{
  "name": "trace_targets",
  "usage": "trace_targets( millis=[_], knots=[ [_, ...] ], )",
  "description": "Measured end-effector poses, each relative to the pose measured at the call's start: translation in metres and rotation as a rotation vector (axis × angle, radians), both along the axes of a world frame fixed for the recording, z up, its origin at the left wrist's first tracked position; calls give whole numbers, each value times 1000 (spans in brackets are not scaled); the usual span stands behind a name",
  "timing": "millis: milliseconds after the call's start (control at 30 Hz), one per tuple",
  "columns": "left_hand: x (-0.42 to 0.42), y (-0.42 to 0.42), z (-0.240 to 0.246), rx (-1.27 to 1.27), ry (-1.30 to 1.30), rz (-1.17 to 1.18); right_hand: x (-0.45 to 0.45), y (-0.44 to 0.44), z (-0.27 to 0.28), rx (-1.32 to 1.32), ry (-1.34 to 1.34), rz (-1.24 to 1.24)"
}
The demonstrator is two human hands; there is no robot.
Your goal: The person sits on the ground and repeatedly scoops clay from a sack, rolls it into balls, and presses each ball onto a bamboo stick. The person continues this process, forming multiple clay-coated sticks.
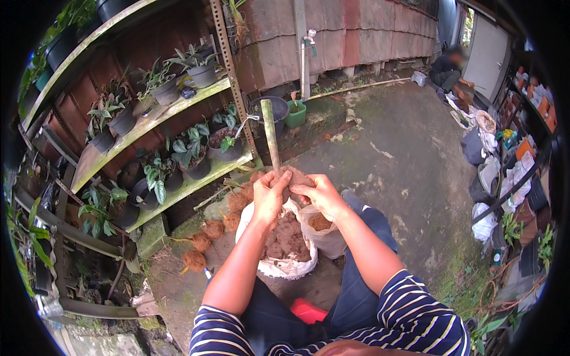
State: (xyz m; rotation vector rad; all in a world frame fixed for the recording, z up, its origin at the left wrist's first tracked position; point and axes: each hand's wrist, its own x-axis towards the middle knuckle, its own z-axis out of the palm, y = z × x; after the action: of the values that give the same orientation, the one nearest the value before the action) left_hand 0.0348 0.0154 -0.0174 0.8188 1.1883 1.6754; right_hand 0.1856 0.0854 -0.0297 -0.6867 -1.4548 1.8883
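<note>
Both hands are raised over a white sack (289, 268) filled with wet brown soil (287, 238). With the fingers of my left hand (268, 196) I grip the lower end of a greenish stem cutting (270, 129), which stands nearly upright. A lump of mud (297, 176) surrounds its base, and my right hand (318, 193) pinches the lump's right side. How far the stem reaches into the mud is hidden by my fingers. Beside the sack, under my right forearm, stands a clear plastic bag (331, 242) with brown fibrous material (319, 222) in it.
Several fibre-wrapped balls (213, 229) line the ground at left, by shelves (191, 180) of potted plants. A red object (308, 310) lies between my legs. Ahead are a black bucket (274, 109), a green pot (295, 115) and a tap (310, 40). Another person (447, 71) crouches far right, near bags (483, 178).
</note>
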Motion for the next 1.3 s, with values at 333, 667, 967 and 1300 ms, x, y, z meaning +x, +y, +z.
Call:
trace_targets(
  millis=[333, 667, 967, 1300],
  knots=[
    [1, -7, 13, -3, 103, -8, -1, -4, 5, 94, 14, 18],
    [-3, -7, 8, 46, 87, -133, 1, 3, -2, 85, 61, -63],
    [-7, -2, -1, 18, 138, -114, -1, -10, 11, 188, -11, -132],
    [-4, -7, 5, 69, 9, -153, -3, -9, 3, 260, 9, -109]
  ],
)
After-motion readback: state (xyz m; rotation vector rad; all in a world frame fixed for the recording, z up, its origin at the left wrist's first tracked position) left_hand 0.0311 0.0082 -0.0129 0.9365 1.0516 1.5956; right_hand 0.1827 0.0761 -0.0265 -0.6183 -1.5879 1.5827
